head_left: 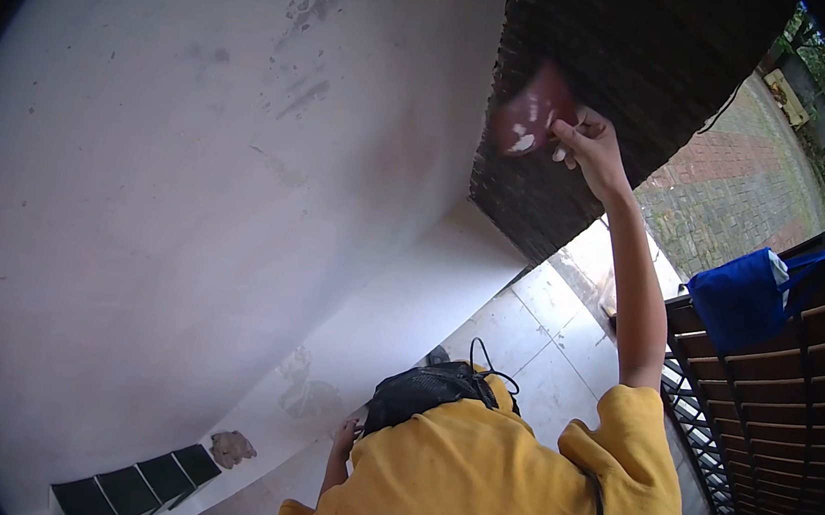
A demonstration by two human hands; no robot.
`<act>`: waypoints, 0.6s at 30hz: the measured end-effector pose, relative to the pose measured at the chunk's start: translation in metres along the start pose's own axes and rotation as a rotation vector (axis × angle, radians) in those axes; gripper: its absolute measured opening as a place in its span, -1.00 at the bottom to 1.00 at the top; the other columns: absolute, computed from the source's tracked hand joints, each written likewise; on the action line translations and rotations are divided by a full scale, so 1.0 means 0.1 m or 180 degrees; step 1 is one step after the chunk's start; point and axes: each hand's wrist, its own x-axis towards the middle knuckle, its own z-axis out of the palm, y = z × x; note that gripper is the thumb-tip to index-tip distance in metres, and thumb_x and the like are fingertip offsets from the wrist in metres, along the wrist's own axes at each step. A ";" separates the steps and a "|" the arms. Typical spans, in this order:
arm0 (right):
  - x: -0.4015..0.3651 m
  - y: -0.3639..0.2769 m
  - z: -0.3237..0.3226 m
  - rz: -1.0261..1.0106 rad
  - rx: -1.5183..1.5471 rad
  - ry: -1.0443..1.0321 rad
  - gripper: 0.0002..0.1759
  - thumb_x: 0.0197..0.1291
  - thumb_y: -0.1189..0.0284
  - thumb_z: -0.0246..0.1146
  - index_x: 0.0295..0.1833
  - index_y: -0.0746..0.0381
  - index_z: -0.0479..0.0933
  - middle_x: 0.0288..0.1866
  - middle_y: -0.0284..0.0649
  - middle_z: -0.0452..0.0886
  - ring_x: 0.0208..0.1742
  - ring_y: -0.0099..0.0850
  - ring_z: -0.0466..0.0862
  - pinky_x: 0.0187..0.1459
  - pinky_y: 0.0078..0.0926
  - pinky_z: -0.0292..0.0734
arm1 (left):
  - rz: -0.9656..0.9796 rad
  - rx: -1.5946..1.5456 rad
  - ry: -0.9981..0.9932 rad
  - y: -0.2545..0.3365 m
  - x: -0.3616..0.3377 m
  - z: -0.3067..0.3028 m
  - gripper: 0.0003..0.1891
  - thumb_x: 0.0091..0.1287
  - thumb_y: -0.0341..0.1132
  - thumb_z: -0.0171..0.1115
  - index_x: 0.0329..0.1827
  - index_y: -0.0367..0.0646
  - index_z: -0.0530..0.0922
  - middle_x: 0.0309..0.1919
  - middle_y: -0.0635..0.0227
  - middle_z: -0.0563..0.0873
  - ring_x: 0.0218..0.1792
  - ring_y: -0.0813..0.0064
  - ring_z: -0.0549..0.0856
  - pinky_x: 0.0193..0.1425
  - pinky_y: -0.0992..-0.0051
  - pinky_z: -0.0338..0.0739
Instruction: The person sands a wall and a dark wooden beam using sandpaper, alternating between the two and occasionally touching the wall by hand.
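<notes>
My right hand point(589, 153) is raised with the arm stretched out. It pinches a thin, dark red flat sheet with white smears point(536, 115) between thumb and fingers. The sheet is slightly blurred and overlaps a dark, ribbed panel point(596, 46) at the top. Low by my left side is my left hand point(344, 438), beside a black mesh pouch point(423, 394) at my waist. Its fingers are partly hidden, and I cannot tell whether they hold anything.
A white wall point(189, 184) with scuffs and chipped spots fills the left. Dark green boxes point(131, 491) and a crumpled brown cloth point(232, 449) sit at lower left. On the right, a blue bag point(742, 297) hangs on a slatted gate point(769, 406); brick paving point(732, 181) lies beyond.
</notes>
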 end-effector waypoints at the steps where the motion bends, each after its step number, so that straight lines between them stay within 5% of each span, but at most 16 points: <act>1: 0.07 0.04 -0.05 -0.0115 -0.1035 0.0328 -0.72 0.28 0.27 0.36 -0.34 0.24 0.52 -0.42 -0.24 0.74 -0.55 -0.59 0.66 -0.55 -0.70 0.38 | -0.0195 -0.0002 0.0054 0.06 -0.04 -0.01 -0.54 0.48 -0.09 0.00 0.27 -0.23 0.47 0.04 0.11 0.68 0.07 0.25 0.67 0.09 0.24 0.56; 4: 0.03 -0.01 -0.02 -0.0109 -0.4158 0.0991 -0.70 0.26 0.26 0.38 -0.38 0.21 0.50 -0.42 -0.31 0.74 -0.48 -0.60 0.69 -0.51 -0.69 0.38 | -0.0583 -0.0029 0.0230 0.15 -0.14 0.00 -0.56 0.47 -0.06 0.00 0.27 -0.11 0.49 0.05 0.12 0.68 0.06 0.25 0.68 0.11 0.18 0.55; 9: 0.00 -0.24 0.04 -0.0027 0.0459 -0.0359 -0.69 0.20 0.28 0.43 -0.43 0.17 0.48 -0.54 -0.34 0.65 -0.47 -0.59 0.71 -0.50 -0.68 0.42 | -0.0697 -0.0122 0.0454 -0.05 -0.32 -0.02 -0.56 0.44 -0.02 0.03 0.25 -0.06 0.52 0.04 0.13 0.69 0.01 0.23 0.69 0.06 0.15 0.55; 12: 0.21 0.06 -0.23 0.0273 -0.1864 0.0341 -0.70 0.21 0.31 0.43 -0.43 0.19 0.48 -0.56 -0.34 0.64 -0.48 -0.57 0.71 -0.49 -0.69 0.42 | -0.0749 -0.0114 0.0381 -0.01 -0.38 -0.01 -0.56 0.42 -0.02 0.03 0.23 -0.06 0.52 0.03 0.14 0.69 -0.02 0.24 0.69 0.04 0.15 0.55; 13: 0.19 0.12 -0.28 -0.0615 -0.4687 0.0746 -0.69 0.20 0.31 0.43 -0.42 0.21 0.48 -0.54 -0.30 0.66 -0.50 -0.55 0.72 -0.52 -0.68 0.41 | -0.0756 -0.0116 0.0356 -0.02 -0.39 -0.01 -0.56 0.42 -0.02 0.03 0.23 -0.07 0.52 0.02 0.14 0.69 -0.03 0.24 0.69 0.03 0.15 0.55; 18: 0.04 -0.21 0.00 -0.0054 -0.1360 0.0549 -0.63 0.17 0.33 0.44 -0.47 0.25 0.41 -0.50 -0.12 0.69 -0.56 -0.52 0.70 -0.58 -0.55 0.39 | -0.0793 -0.0148 0.0338 0.00 -0.43 0.01 -0.56 0.40 -0.02 0.04 0.21 -0.08 0.53 0.01 0.15 0.70 -0.08 0.25 0.69 -0.02 0.16 0.55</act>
